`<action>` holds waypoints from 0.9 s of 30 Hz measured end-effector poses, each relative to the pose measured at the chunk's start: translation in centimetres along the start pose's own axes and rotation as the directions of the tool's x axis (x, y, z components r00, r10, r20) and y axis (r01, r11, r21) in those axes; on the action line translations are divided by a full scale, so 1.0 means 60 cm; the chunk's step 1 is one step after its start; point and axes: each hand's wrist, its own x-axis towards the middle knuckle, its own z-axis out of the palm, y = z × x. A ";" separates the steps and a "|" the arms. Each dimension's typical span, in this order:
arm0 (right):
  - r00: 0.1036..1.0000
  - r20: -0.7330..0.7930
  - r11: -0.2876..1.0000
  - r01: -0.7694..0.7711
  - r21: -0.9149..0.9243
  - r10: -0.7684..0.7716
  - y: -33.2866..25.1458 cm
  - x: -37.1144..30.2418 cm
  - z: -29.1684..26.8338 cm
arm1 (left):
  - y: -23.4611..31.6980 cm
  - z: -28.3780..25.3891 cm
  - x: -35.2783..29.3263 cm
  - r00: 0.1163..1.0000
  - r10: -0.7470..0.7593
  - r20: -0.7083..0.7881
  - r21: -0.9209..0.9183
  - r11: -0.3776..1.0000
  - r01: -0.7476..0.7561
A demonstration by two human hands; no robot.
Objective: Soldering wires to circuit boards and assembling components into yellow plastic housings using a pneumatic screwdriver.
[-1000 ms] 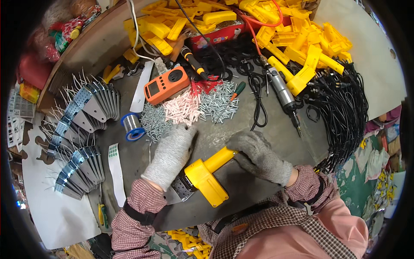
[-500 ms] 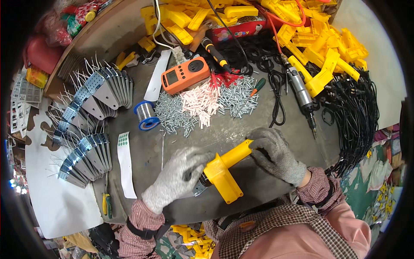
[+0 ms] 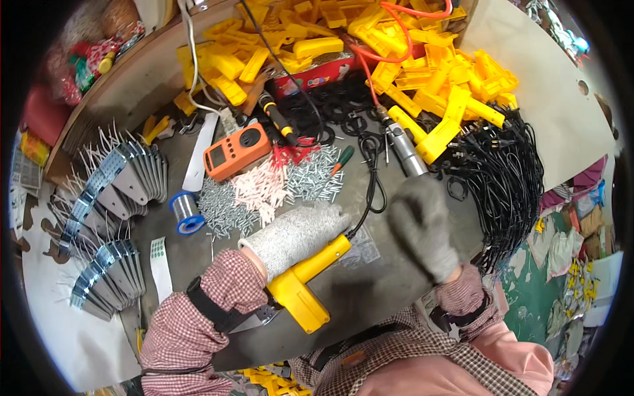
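My left hand [image 3: 302,232], in a grey knit glove, reaches across the table just beyond a yellow plastic housing [image 3: 298,297]. Its fingers look bent and together; what they hold, if anything, is hidden. The housing, a tube joined to a wider block, lies below that wrist, and a black cord [image 3: 383,198] meets its tube end. My right hand [image 3: 422,228], gloved and smeared by motion, is at the lower end of a silver electric screwdriver [image 3: 404,150], covering its tip. Whether the fingers grip it does not show. Piles of screws [image 3: 228,206] and pale pink sleeves [image 3: 259,188] lie beyond my left hand.
At left stand rows of metal brackets [image 3: 119,178] with wires, beside a solder spool [image 3: 187,212]. Farther off are an orange meter [image 3: 238,152], a screwdriver with green handle [image 3: 343,158] and heaped yellow housings [image 3: 422,72]. Black cords [image 3: 502,178] fill the right side.
Both hands have let go of the yellow housing, which now lies lower left. My right hand has moved up to the electric screwdriver; my left has stretched forward and right. The whole view has shifted.
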 end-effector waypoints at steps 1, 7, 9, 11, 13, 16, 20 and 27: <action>0.975 -0.141 0.964 -0.194 -0.179 0.170 0.016 0.004 -0.029 | 0.001 -0.002 0.013 1.000 0.029 -0.004 -0.003 1.000 -0.029; 0.949 0.007 0.788 -0.256 -0.560 0.314 0.083 0.051 -0.034 | -0.016 0.014 0.004 0.963 -0.252 -0.098 -0.704 0.701 0.112; 0.941 0.024 0.789 -0.268 -0.552 0.336 0.103 0.070 -0.035 | -0.014 0.020 -0.013 0.950 -0.305 -0.066 -0.864 0.493 0.098; 0.930 0.052 0.871 -0.320 -0.373 0.364 0.114 0.081 -0.047 | 0.000 0.014 -0.032 0.931 -0.365 0.031 -0.953 0.270 0.138; 0.894 -0.002 0.881 -0.441 -0.174 0.447 0.120 0.080 -0.068 | -0.003 0.043 -0.035 0.925 -0.378 -0.028 -0.972 0.228 0.063; 0.899 -0.153 0.912 -0.400 0.094 0.410 0.097 0.065 -0.085 | -0.006 0.052 -0.037 0.946 -0.323 -0.008 -0.920 0.374 0.120; 0.942 0.154 -0.273 -0.070 0.959 0.298 0.017 0.076 -0.113 | 0.007 0.033 -0.053 0.959 -0.284 0.000 -0.786 0.593 0.176; 0.995 -0.095 -0.162 0.095 0.982 0.003 -0.080 0.129 -0.038 | 0.112 0.038 -0.083 0.897 -0.401 -0.185 -0.374 0.873 0.313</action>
